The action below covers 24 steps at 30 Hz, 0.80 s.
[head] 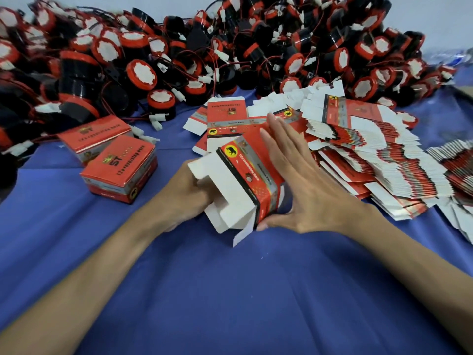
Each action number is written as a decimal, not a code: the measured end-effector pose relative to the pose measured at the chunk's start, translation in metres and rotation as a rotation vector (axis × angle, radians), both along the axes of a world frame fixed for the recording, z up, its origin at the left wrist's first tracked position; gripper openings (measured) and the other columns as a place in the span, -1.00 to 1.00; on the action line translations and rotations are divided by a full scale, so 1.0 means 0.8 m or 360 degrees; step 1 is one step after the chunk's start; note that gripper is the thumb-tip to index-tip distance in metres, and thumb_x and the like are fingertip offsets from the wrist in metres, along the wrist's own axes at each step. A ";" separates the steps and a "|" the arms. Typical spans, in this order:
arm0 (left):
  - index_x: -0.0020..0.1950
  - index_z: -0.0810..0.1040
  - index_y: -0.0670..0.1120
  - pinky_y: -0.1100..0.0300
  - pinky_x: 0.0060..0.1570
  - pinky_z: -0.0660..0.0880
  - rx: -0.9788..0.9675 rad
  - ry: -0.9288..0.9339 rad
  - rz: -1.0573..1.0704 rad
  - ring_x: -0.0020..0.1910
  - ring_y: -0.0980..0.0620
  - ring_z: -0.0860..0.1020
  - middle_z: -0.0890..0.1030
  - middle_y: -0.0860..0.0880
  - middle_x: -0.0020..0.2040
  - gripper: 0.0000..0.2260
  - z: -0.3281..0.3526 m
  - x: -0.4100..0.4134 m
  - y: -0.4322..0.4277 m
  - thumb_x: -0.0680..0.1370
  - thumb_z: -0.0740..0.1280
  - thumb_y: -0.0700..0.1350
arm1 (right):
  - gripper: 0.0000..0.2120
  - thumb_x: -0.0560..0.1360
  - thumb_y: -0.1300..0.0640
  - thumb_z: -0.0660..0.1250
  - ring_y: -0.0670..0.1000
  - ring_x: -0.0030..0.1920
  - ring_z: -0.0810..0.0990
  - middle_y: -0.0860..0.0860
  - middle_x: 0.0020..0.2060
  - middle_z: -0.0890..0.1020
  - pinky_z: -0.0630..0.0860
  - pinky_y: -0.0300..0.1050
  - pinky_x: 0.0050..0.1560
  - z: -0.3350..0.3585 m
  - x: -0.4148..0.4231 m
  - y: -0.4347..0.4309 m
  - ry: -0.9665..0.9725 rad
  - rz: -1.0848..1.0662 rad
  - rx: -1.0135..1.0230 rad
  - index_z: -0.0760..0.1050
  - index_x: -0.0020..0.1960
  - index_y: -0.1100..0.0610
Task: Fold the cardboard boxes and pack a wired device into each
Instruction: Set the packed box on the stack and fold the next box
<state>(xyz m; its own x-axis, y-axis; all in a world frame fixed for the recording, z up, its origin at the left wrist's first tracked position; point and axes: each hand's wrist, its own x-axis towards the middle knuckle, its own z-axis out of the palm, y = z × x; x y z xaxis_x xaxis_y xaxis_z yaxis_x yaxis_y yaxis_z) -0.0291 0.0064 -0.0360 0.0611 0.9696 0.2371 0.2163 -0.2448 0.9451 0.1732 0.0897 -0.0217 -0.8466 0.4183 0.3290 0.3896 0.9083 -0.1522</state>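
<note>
A half-formed red and white cardboard box (pixel 245 175) is held above the blue cloth in the middle, its white flaps spread toward me. My left hand (pixel 189 193) grips it from the left, fingers hidden behind the flaps. My right hand (pixel 302 175) presses flat against its right side, fingers straight and thumb under the lower corner. Two closed red boxes (pixel 120 167) stand at the left. A heap of black and red wired devices (pixel 204 47) fills the far side. Flat unfolded boxes (pixel 371 155) lie stacked at the right.
Blue cloth (pixel 230 290) covers the table near me. A few loose flat boxes (pixel 225 116) lie behind the held one. A device with a white plug (pixel 161 106) sits at the heap's front edge. A table edge (pixel 463 93) shows at the far right.
</note>
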 end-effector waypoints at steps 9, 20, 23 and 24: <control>0.35 0.41 -0.11 0.36 0.17 0.44 0.0289 0.0310 0.0141 0.26 0.22 0.48 0.52 -0.03 0.27 -0.54 0.001 0.002 0.002 0.46 0.36 -0.13 | 0.00 0.36 -0.39 0.28 0.15 0.55 0.02 0.10 0.55 0.08 -0.23 0.60 0.29 0.009 0.004 -0.010 -0.0125 -0.0211 0.0513 -0.11 0.54 0.08; 0.37 0.29 0.13 0.12 -0.05 0.56 0.0049 -0.0412 0.0090 -0.03 0.09 0.65 0.61 0.18 0.12 -0.18 0.001 0.002 0.004 0.22 0.42 0.44 | -0.14 0.34 -0.17 0.45 0.22 0.14 0.38 0.20 0.20 0.35 0.35 0.13 0.12 0.009 -0.004 -0.013 0.0632 -0.0530 0.0551 0.12 0.45 0.15; 0.46 0.05 0.23 0.09 0.14 0.51 0.0069 -0.0055 -0.0008 0.22 0.07 0.57 0.47 0.11 0.35 -0.01 -0.009 0.025 -0.004 0.17 0.39 0.51 | -0.17 0.34 -0.17 0.38 0.21 0.14 0.34 0.17 0.22 0.32 0.33 0.12 0.04 0.006 -0.006 -0.018 0.0623 -0.0720 0.0652 0.12 0.45 0.16; 0.49 -0.02 0.21 0.09 0.23 0.47 0.0080 -0.0040 -0.0014 0.32 0.10 0.49 0.41 0.16 0.40 0.03 -0.012 0.035 -0.006 0.19 0.42 0.48 | -0.16 0.32 -0.17 0.36 0.19 0.14 0.33 0.14 0.23 0.30 0.32 0.11 0.02 0.005 -0.009 -0.022 0.0582 -0.0715 0.0662 0.14 0.45 0.16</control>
